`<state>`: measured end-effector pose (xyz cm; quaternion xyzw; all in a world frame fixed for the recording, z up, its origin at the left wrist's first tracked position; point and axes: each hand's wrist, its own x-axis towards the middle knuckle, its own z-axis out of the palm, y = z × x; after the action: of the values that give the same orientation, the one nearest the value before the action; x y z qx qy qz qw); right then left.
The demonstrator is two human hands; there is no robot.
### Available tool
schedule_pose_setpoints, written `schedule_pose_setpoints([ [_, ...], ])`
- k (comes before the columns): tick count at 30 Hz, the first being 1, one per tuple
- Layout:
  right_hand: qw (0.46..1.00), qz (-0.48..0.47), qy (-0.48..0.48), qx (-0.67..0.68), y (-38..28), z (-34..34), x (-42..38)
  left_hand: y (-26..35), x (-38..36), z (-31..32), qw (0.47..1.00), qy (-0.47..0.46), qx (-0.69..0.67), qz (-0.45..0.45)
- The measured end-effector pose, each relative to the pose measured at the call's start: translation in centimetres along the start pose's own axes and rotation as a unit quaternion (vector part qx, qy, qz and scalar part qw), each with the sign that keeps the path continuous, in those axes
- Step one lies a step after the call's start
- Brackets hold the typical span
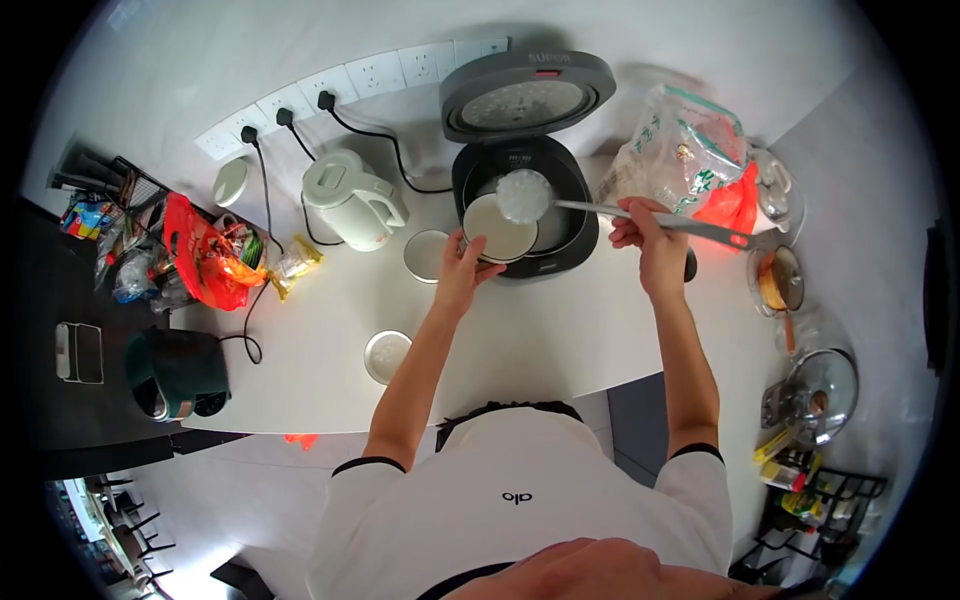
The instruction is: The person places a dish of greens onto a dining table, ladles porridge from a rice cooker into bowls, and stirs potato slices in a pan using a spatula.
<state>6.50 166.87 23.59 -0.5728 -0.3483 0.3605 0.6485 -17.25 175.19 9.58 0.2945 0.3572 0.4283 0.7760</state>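
I've got the counter [540, 345] biggest in the head cam: bare stretch b/w cooker & front edge, torso close to that edge, so there's room fwd of the body but not much to pull back into. Rice cooker [548, 265] sits at the back, lid up behind the opening, so I'd stay low there. Clear plastic bag [655, 150] crowds the R side, kettle [350, 205] the L; scoop's handle end is near the bag, so I wouldn't swing it out R. My R hand [648, 240] is wrapped round the scoop's [690, 226] handle; my L hand [470, 268] pinches the bowl [505, 238], thumb over rim, fingers beneath, over the cooker's front L rim. One dish [411, 257] is just L of the cooker, another [369, 352] nearer the front by the L forearm. Smallest: white lump, prob. rice [524, 195], on the scoop above bowl's far rim; can't tell if they touch. Step looks like serving, mid-transfer; next move prob. calls for a steady bowl & a small tip of the scoop, lump kept inside the rim.
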Motion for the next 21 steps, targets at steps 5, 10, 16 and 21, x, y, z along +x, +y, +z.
schedule_pose_setpoints([
  [5, 0.964, -0.177, -0.128, -0.148, 2.2, -0.6, -3.2, -0.5, 0.6, 1.3, 0.999, -0.036, -0.034, 0.000],
  [10, 0.834, -0.367, -0.232, -0.341, 1.7, -0.8, -6.0, -0.7, 0.2, 0.9, 0.998, -0.041, -0.037, -0.003],
  [16, 0.991, -0.131, -0.005, -0.031, 2.6, -0.3, -4.5, -0.8, -0.5, 0.2, 0.999, -0.025, -0.033, 0.003],
  [21, 0.995, -0.077, 0.010, -0.058, 7.1, -1.2, 0.7, -1.0, -1.4, -1.6, 1.000, -0.005, -0.008, 0.005],
])
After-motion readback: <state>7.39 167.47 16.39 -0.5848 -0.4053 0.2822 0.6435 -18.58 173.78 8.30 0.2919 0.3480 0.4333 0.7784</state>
